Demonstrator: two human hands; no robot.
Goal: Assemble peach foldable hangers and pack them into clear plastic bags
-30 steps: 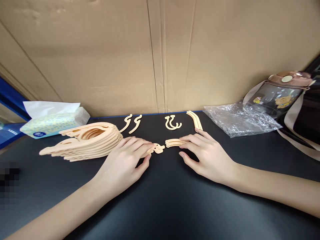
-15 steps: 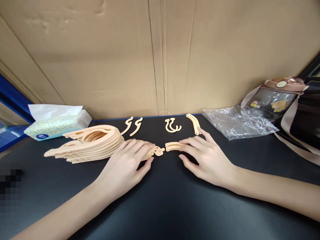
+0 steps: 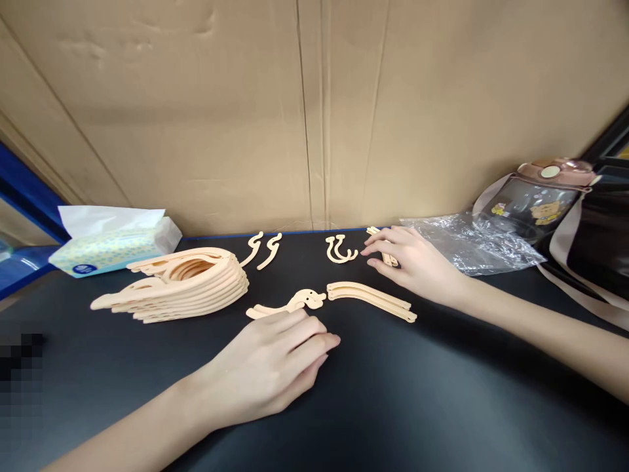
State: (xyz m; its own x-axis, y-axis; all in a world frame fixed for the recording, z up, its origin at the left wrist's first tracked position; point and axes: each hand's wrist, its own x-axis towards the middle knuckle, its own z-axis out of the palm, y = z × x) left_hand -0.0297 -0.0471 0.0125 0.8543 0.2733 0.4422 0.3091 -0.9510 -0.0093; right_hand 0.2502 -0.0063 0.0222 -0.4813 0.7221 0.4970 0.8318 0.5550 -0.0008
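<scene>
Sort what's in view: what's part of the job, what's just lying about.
Likely part of the job (matching beige pieces):
Holed curved pieces by the left hand
Long curved strips at centre
Strips partly behind the right hand
S-shaped pieces
J-shaped hooks
Stacked looped frames

Probably just lying about:
Tissue pack
Clear plastic bag
Strapped water bottle

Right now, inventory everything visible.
Tissue pack: 1, pale blue, left
Stacked looped pieces: several, beige, left
S-shaped pieces: 2, beige, back
J-shaped hooks: 2, beige, back
Arched strips: 2, beige, centre
Half-hidden strips: unclear, beige, back
Wavy pieces: unclear, beige, centre
Crinkled plastic: 1, clear, right
Strapped bottle: 1, clear, brown-lidded, right
Bulky item: 1, black, right
Frame: 1, blue, left
Tabletop: 1, black, underneath
Cardboard wall: 1, brown, behind
Left hand: 1, front
Right hand: 1, right
</scene>
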